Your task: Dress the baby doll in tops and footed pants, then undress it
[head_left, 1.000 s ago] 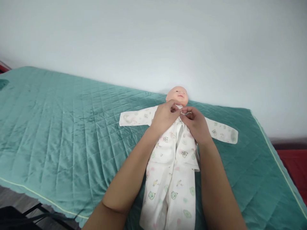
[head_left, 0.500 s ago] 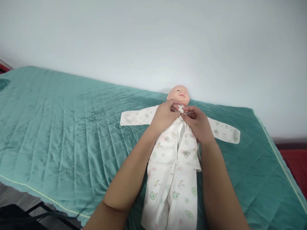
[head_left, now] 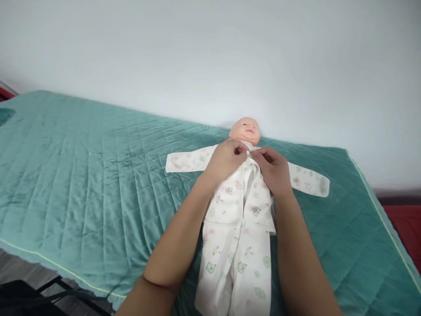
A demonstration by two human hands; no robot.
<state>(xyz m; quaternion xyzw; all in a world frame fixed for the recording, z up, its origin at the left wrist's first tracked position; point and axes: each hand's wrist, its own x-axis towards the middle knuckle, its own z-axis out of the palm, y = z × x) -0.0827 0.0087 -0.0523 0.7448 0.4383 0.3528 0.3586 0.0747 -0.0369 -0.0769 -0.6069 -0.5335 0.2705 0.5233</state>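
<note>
A baby doll (head_left: 245, 131) lies face up with its head toward the wall. It wears a white printed jacket (head_left: 226, 197) with both sleeves spread out, and matching trousers (head_left: 250, 263). At the collar, my left hand (head_left: 228, 160) pinches one front edge of the jacket. My right hand (head_left: 271, 169) pinches the other edge close beside it, and the fingertips of both hands nearly meet. Below them the jacket front hangs slightly apart. Whatever fastening lies between the fingertips is too small to make out.
A green quilted cover (head_left: 98, 175) spreads under the doll, with a pale wall (head_left: 210, 57) behind it. Something red (head_left: 403, 228) shows past the right edge. At the lower left are a dark object and thin black bars (head_left: 55, 285) above the floor.
The fingers of both hands have closed in lower at the collar, with my left fingertips drawn down from the doll's chin. The doll stays in place.
</note>
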